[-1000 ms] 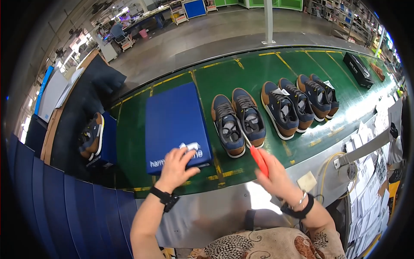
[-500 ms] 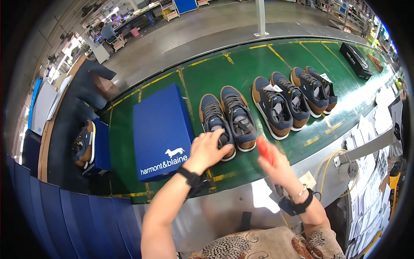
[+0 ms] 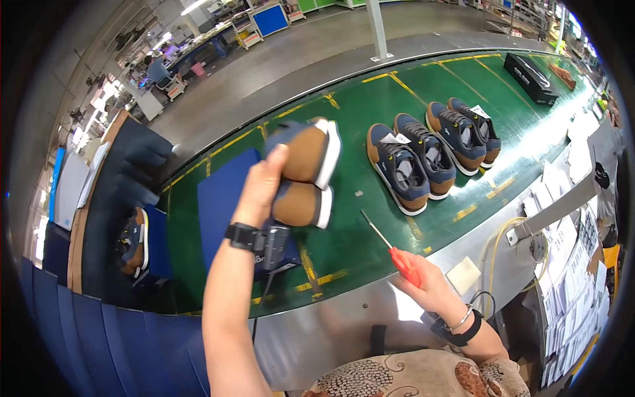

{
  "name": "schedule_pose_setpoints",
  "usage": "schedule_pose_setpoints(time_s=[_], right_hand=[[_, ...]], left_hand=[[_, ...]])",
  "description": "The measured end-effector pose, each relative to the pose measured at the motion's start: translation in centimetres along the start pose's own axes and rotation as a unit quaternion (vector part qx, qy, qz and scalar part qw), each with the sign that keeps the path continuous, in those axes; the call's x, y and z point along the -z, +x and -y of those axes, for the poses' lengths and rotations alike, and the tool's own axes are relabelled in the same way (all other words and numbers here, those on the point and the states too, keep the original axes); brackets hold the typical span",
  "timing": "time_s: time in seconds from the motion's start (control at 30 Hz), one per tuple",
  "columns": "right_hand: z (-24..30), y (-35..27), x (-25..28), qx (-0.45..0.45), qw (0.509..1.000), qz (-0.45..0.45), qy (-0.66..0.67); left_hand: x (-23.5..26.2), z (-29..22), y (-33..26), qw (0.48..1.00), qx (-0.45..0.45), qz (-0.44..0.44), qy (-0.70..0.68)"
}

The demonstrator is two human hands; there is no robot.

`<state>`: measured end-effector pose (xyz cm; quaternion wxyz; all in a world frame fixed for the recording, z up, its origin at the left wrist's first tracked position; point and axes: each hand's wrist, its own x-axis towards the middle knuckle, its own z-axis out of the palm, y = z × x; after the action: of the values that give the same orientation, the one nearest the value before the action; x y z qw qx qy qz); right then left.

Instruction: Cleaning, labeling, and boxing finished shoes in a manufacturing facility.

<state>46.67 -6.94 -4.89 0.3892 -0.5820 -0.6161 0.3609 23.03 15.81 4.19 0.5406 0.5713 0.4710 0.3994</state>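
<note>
Above the green conveyor belt, you are lifting a pair of shoes with your left hand, fingers curled tight around the heels so that both shoes are hanging together in the air, tan backs and white soles turned toward you. They are sitting clear of the belt, over the blue shoebox that is lying on the green surface just beneath your wrist. A black watch is wrapping that wrist.

Your right hand is hovering over the steel edge in front of the belt, closed around the red handle of a screwdriver, its thin shaft pointing up and left toward the lifted shoes without touching them.

Farther right on the belt, two more pairs of shoes are resting side by side, navy with tan trim. A black box is lying near the far right end. At the left, another shoe is sitting in an open box.
</note>
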Motion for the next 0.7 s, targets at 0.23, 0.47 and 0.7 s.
schedule_pose_setpoints(time_s=[0.23,0.47,0.7], right_hand=[[2.6,-0.5,-1.6,0.058,0.996,0.059,0.018],[7.8,0.8,-4.6,0.158,0.965,0.208,0.015],[7.3,1.2,-7.7,0.203,0.961,0.172,-0.080]], left_hand=[[7.8,-4.6,-8.4,0.830,-0.156,-0.038,0.534],[14.1,2.2,-11.9,0.771,0.073,-0.121,0.621],[15.8,3.7,-14.0,0.714,-0.090,-0.236,0.652]])
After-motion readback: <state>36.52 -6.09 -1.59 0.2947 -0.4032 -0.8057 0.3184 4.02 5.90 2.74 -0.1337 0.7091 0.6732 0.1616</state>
